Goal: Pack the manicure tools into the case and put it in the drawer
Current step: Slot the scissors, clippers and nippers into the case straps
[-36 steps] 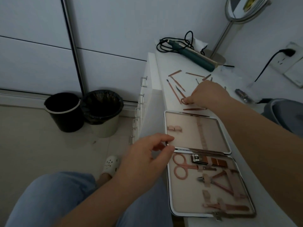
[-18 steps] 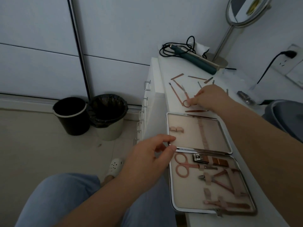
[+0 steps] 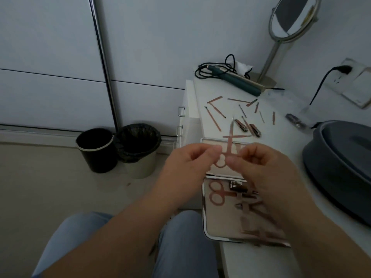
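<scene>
An open manicure case with a chrome rim lies on the white dresser top; its near half holds rose-gold scissors and other strapped tools. Above the far half, both hands hold a second small pair of rose-gold scissors, blades pointing away. My left hand pinches one side of the scissors' handles and my right hand pinches the other. Several loose rose-gold tools and two nail clippers lie scattered beyond the case.
Dresser drawers with metal handles face left. A teal hair iron with a cord, a round mirror and a dark grey tub stand on top. Two bins are on the floor.
My right hand lifted the small scissors off the dresser and brought them back over the case. My left hand left the case's edge and rose to take hold of them too.
</scene>
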`<state>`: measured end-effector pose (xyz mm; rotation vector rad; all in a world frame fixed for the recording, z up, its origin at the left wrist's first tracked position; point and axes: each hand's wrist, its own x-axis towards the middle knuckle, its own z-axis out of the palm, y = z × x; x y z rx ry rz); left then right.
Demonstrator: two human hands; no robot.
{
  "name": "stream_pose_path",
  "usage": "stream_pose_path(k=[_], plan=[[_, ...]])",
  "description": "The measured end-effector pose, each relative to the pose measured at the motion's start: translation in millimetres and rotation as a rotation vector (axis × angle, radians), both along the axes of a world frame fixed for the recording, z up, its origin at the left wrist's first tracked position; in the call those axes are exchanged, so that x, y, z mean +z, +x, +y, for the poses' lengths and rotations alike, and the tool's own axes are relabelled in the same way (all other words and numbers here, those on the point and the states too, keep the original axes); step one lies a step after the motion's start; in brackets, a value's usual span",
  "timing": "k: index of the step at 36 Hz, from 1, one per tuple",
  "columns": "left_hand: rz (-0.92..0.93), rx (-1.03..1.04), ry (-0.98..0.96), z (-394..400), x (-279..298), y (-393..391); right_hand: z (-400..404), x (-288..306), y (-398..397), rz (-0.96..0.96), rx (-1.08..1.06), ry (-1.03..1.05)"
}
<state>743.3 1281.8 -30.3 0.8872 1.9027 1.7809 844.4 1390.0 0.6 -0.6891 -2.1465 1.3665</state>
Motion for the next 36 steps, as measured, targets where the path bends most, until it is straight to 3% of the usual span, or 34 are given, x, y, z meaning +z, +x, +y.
stream_pose_path(k=[5,13,17,25,29,36], plan=[[-0.143,-0.052,0.096,-3,7,19,-21,-14,20,0.053,-0.014,-0.002],[0.013,-0.158,0.141,-11,12,31,-28,-17,32,0.109,0.018,-0.078],[0.047,-0.162,0.054,-14,10,31,-35,-18,36,0.102,0.088,-0.094],[0.335,-0.281,-0.202,-22,10,28,-19,-6,42,0.13,-0.016,-0.083],[0.306,-0.176,-0.147,-21,10,29,-14,-9,43,0.092,-0.044,-0.163],[0.519,0.045,-0.127,-24,4,36,-6,-15,48,0.162,-0.099,-0.416]])
